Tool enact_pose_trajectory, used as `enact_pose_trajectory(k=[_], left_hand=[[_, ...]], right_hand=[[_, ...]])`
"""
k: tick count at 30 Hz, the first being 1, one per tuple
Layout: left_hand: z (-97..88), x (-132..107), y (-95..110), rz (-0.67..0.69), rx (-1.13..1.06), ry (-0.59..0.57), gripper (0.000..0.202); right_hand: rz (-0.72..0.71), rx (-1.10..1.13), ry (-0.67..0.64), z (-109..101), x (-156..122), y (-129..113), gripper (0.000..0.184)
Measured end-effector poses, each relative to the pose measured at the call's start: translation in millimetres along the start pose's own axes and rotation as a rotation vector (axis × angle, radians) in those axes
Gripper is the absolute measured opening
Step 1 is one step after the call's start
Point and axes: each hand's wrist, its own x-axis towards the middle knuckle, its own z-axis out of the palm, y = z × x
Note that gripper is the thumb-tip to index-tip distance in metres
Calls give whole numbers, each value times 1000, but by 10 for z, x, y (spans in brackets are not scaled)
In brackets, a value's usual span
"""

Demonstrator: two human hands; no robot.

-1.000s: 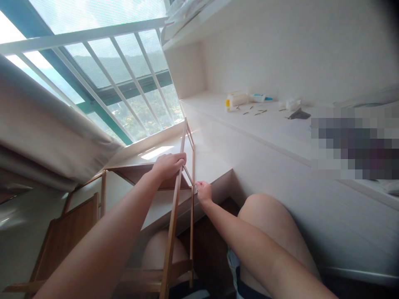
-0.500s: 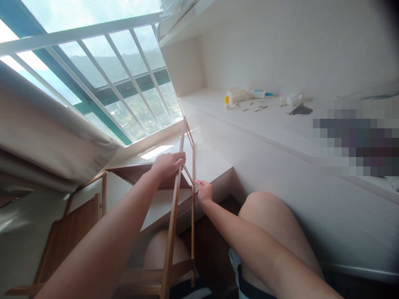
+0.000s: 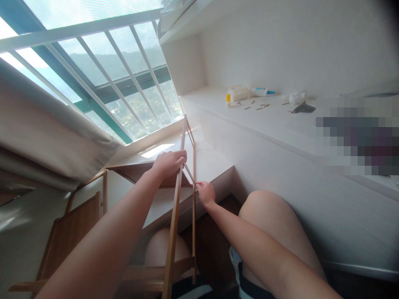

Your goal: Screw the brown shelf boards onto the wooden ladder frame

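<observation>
A thin wooden frame (image 3: 175,220) made of long rails and crosspieces stands upright between my knees. My left hand (image 3: 168,162) is wrapped round its left rail, about halfway up. My right hand (image 3: 205,192) is closed in a pinch against the right rail, where a crosspiece meets it; what it pinches is too small to make out. Brown wooden shelf panels (image 3: 146,172) joined to the frame lie to the left, over the white windowsill.
A white ledge (image 3: 264,124) on the right carries a glue tube (image 3: 262,91), a small yellow-capped bottle (image 3: 237,94), several loose screws (image 3: 257,106) and a dark scrap (image 3: 302,108). A barred window (image 3: 118,83) and a beige curtain (image 3: 46,137) are at the left.
My view has shifted slightly. Both hands stay on the frame, the right hand a little higher on the rail.
</observation>
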Motion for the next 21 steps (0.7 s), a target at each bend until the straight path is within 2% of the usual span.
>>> enact_pose_trajectory(k=[9, 14, 21], left_hand=[[17, -21, 10, -24, 44, 19, 30], [34, -27, -27, -47, 53, 21, 31], [26, -57, -11, -60, 62, 23, 33]], right_hand=[[-10, -205, -19, -71, -5, -64, 29], [4, -269, -78, -136, -8, -129, 32], [-79, -377, -146, -202, 33, -222, 32]])
